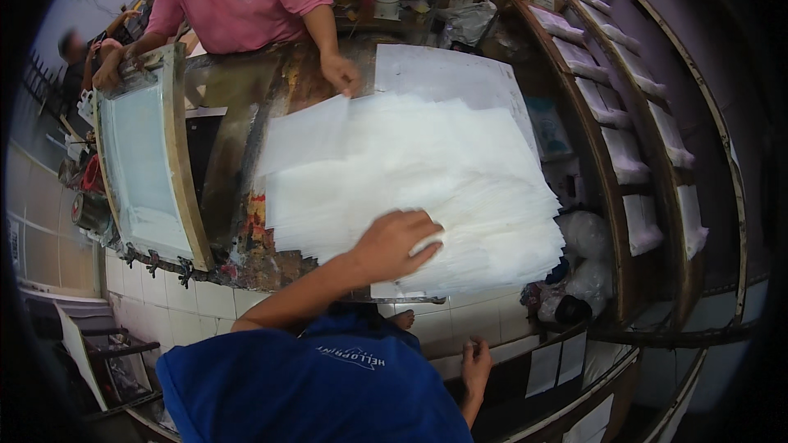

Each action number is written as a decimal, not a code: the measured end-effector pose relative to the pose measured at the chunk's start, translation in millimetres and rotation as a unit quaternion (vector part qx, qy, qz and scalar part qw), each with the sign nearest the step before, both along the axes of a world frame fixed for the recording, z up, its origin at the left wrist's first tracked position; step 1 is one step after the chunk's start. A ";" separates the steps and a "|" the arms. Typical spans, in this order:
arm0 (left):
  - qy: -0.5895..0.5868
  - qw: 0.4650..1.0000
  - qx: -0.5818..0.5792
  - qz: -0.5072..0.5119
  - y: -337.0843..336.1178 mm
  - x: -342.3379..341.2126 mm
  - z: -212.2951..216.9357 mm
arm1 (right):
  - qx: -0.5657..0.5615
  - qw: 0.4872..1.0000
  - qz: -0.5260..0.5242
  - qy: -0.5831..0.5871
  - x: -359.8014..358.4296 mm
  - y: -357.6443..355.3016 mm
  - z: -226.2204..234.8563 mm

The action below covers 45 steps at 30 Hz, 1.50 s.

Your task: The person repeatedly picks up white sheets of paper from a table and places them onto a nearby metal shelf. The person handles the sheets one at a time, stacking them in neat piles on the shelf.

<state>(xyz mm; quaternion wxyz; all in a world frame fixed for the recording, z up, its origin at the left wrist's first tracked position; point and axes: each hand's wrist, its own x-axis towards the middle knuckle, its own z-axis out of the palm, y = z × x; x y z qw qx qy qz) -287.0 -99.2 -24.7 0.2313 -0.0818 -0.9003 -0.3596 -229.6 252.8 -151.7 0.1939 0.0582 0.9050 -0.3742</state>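
White sheets: a wide, fanned pile lies on the bench, directly before the person in the blue shirt; its near and right edges step out one past another, an arrangement that probably makes single sheets easy to find and part.
Pale board: lies under the far side of the pile and shows beyond it, seemingly a cleaner base over the stained bench.
Left grip: rests on the near part of the pile, fingers bent and thumb apart; whether a sheet edge is caught between them I cannot tell. Its touch likely steadies or spreads the sheets, which lie beneath it and reach out to both sides and beyond.
Right grip: hangs past the near edge of the bench, well apart from the pile; the fingers curl loosely, nothing shows in them, but the palm is hidden, so I cannot tell whether it is empty.
Loose sheet: overlaps the far left corner of the pile, beyond the left grip and apart from it; the co-worker's hand is at its far corner, apparently pinching it.
Screen frame: stands tilted at the left of the bench; the co-worker's other hand is at its far end, seemingly to keep it raised.
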 end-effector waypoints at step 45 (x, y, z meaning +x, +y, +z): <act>-0.186 0.860 -0.097 -0.465 261.0 -60.3 -27.0 | -0.188 0.927 -0.206 0.251 -42.5 63.4 102.4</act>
